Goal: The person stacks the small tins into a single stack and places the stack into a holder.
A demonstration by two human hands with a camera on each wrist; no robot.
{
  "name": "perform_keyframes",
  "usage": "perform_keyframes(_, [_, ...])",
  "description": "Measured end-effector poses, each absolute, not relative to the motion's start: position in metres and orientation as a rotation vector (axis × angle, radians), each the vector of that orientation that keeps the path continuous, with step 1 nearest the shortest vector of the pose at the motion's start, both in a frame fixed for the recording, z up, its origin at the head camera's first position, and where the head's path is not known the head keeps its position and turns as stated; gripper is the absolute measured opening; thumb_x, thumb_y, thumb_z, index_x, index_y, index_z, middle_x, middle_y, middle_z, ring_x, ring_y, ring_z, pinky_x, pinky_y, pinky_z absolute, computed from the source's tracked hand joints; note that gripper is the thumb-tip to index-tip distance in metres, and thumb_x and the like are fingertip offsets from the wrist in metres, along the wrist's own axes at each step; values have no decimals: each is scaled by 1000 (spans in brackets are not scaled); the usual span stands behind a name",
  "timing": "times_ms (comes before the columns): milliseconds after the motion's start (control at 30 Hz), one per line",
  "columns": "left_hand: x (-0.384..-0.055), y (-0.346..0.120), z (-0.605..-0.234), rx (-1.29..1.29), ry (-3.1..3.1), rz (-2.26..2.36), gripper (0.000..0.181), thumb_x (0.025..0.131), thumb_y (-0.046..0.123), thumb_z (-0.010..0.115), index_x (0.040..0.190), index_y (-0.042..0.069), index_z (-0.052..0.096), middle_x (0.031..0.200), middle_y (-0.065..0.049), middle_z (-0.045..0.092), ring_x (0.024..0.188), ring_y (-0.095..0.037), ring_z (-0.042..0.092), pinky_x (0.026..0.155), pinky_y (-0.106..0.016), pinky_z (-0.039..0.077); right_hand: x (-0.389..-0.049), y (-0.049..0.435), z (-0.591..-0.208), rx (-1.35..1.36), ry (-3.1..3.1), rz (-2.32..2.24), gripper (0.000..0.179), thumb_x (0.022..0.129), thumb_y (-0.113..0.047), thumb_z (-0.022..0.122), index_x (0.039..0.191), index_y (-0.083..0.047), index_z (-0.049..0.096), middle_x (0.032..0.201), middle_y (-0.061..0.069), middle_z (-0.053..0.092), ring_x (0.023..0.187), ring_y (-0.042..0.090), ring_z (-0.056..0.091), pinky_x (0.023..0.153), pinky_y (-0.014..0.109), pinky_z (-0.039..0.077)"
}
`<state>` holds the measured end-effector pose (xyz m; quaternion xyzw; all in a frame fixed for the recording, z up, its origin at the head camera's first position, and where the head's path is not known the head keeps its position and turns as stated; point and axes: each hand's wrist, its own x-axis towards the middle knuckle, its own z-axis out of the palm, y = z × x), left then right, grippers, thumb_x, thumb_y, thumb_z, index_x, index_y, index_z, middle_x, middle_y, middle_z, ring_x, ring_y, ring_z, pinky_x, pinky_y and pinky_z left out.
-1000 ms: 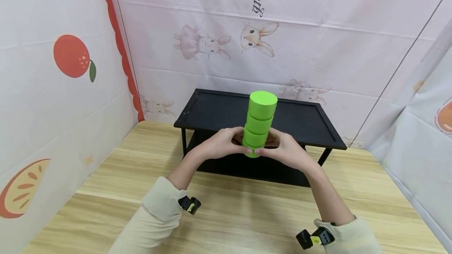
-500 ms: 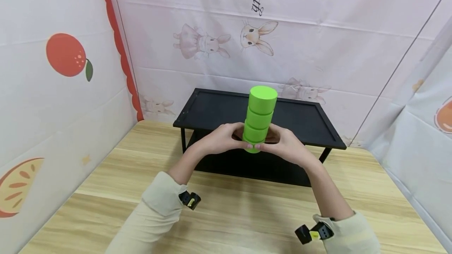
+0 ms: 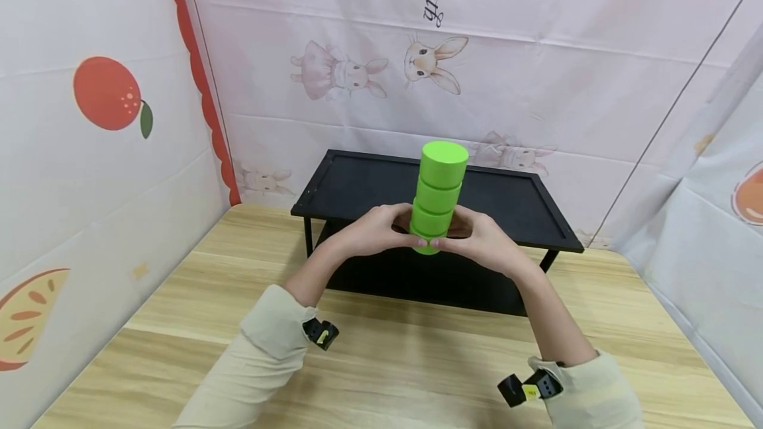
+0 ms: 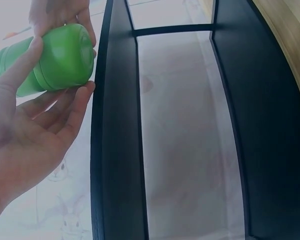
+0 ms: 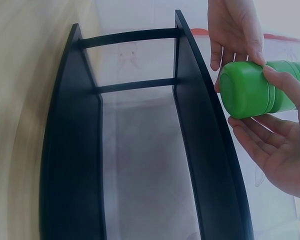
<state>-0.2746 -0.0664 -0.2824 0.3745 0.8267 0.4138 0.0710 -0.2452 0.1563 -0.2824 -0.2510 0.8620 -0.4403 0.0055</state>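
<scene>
A bright green cylinder point(image 3: 438, 194), ringed by grooves into several stacked sections, is held up in front of the black two-tier shelf point(image 3: 363, 187). It leans slightly, its flat top toward the back wall. From the left, my left hand point(image 3: 375, 230) grips its lower part, thumb across the near side. My right hand point(image 3: 485, 243) grips the same part from the right, and the two thumb tips nearly meet. In the left wrist view the green cylinder point(image 4: 65, 57) shows its rounded base end near the shelf edge. Fingers of both hands wrap behind it, partly hidden in the head view.
The shelf's lower board point(image 3: 417, 283) lies in shadow under the top one. A wood-grain table point(image 3: 381, 363) spreads in front of and beside it. Printed cloth walls point(image 3: 334, 5) stand at the back and sides. Small black cameras point(image 3: 530, 387) sit on both wrists.
Both hands have raised the green cylinder slightly, a little upward in the head view. The grip looks the same, and the shelf has stayed in place.
</scene>
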Motion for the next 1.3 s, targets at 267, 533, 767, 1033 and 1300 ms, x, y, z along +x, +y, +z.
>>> perform_keyframes(267, [-276, -66, -280, 1122, 2497, 1231, 51, 85, 26, 68, 128, 8, 48, 109, -1, 59, 99, -11, 56, 84, -29, 46, -246, 157, -279, -791, 2688, -1390, 53, 81, -27, 72, 125, -7, 50, 112, 7, 59, 99, 20, 59, 84, 39, 48])
perform_keyframes(533, [-279, -64, -278, 1121, 2494, 1231, 53, 85, 27, 68, 129, 7, 47, 110, -1, 59, 99, -11, 56, 84, -29, 47, -247, 158, -278, -786, 2690, -1402, 53, 81, -27, 72, 126, -8, 51, 114, 8, 59, 100, 21, 58, 84, 39, 48])
perform_keyframes(767, [-281, -62, -277, 1140, 2499, 1236, 51, 85, 25, 67, 128, 7, 48, 109, -1, 59, 98, -11, 56, 83, -28, 47, -251, 160, -279, -775, 2693, -1415, 53, 81, -28, 72, 125, -7, 52, 113, 8, 59, 100, 21, 59, 84, 39, 48])
perform_keyframes(1033, [-284, -61, -272, 1165, 2513, 1216, 50, 86, 25, 66, 129, 6, 48, 111, -2, 59, 100, -11, 55, 85, -29, 46, -253, 162, -275, -785, 2692, -1410, 52, 82, -28, 70, 126, -7, 51, 114, 8, 58, 101, 21, 58, 84, 40, 48])
perform_keyframes(1300, [-288, -59, -271, 1152, 2521, 1190, 48, 87, 25, 65, 128, 6, 48, 111, -3, 59, 99, -11, 56, 84, -28, 46, -254, 163, -273, -787, 2703, -1364, 52, 85, -30, 67, 128, -7, 49, 116, 9, 57, 104, 21, 56, 86, 41, 47])
